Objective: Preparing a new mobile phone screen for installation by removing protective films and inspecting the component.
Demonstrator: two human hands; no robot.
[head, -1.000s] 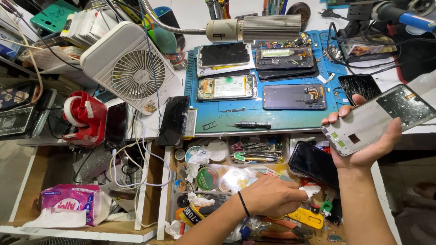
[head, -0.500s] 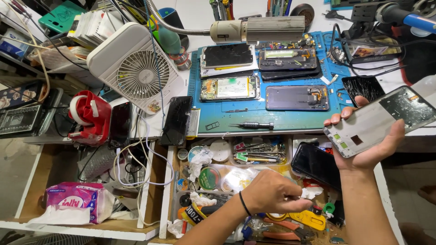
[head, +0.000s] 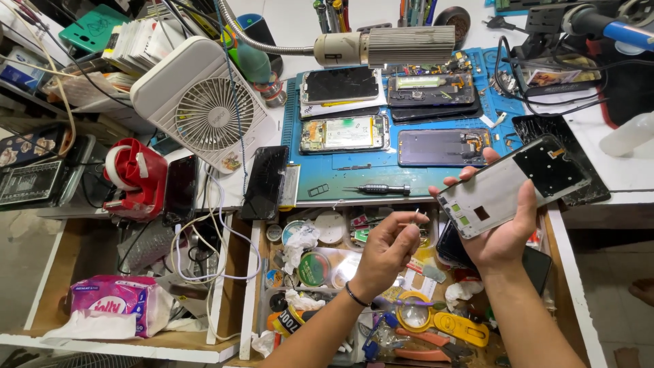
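We hold the phone frame (head: pixel 514 185) flat in our right hand (head: pixel 501 235) at the right of the picture, its long axis rising toward the upper right. Our left hand (head: pixel 390 249), just left of its lower end, pinches something small and thin above the open drawer (head: pixel 253 286), below the blue mat (head: pixel 340 174).

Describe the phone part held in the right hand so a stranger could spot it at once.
Start at the blue work mat on the bench, then look to its lower right corner, above the open drawer of tools. There the right hand holds a phone frame tilted, inner side up. Unlike the phones lying flat on the mat, it is pale grey at one end, black at the other, and off the table.
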